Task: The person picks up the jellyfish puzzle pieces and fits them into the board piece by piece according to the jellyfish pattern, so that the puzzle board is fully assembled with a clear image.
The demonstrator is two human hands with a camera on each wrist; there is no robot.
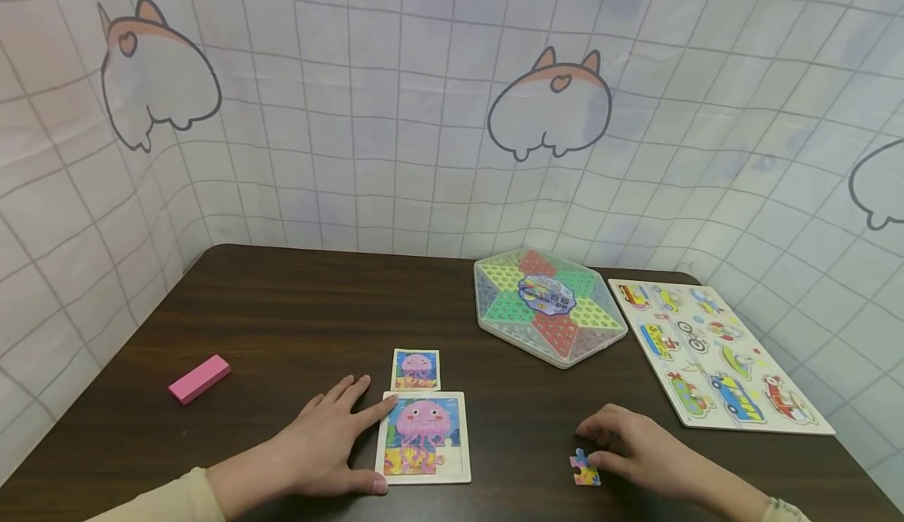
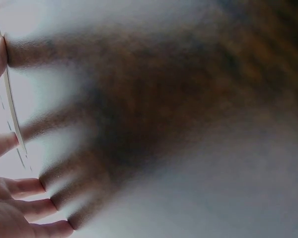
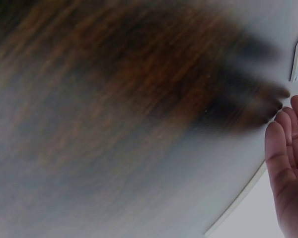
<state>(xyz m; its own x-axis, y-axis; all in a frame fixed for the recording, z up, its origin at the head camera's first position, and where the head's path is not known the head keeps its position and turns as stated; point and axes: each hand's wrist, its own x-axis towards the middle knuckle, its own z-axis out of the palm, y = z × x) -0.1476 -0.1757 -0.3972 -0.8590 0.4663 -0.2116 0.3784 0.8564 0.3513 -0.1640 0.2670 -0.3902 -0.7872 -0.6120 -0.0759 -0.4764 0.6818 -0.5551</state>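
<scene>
A jigsaw board (image 1: 459,467) with a pink jellyfish picture lies flat in a white frame near the table's front. Its lower right corner shows bare white backing. My left hand (image 1: 318,439) rests with spread fingers at its left side, index fingertip on the upper left corner and thumb at the lower left edge. Directly behind the board is a small jellyfish picture card (image 1: 417,370). To the right, a loose jigsaw piece (image 1: 586,475) in yellow, pink and blue lies on the table. The thumb of my right hand (image 1: 639,447) touches its right edge; the other fingers, loosely bent, touch the table behind it.
On the left lies a pink block (image 1: 200,379). A hexagonal Chinese checkers box (image 1: 523,335) sits at the back. Along the right side is a white board (image 1: 770,421) with vehicle pictures. A white gridded cloth (image 1: 395,153) hangs around the dark wooden table (image 1: 297,310).
</scene>
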